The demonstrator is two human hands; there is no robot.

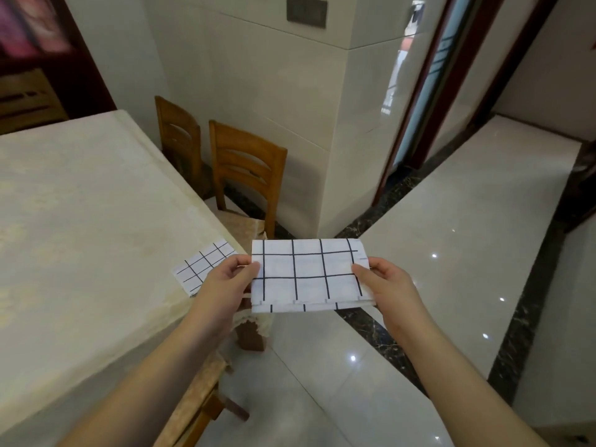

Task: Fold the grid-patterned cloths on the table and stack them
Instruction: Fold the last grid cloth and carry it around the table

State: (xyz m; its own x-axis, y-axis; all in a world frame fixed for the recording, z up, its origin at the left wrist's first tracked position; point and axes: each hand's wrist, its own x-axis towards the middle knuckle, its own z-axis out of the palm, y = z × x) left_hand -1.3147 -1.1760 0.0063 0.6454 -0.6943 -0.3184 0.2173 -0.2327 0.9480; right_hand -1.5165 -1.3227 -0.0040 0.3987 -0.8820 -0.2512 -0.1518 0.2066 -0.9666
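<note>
Left hand [230, 279] and right hand [385, 282] pinch a folded grid cloth [306, 274] – no writing legible

No readable text, label, brand, number or sign is showing anywhere. The dark plaque [306, 11] hanging on the far tiled wall is too blurred to tell whether it carries writing, and the grid-patterned cloths are bearing only plain black lines.

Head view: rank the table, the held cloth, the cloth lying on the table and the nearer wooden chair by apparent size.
1. table
2. nearer wooden chair
3. held cloth, though it looks bigger by nearness
4. cloth lying on the table, partly hidden by the left hand
</note>
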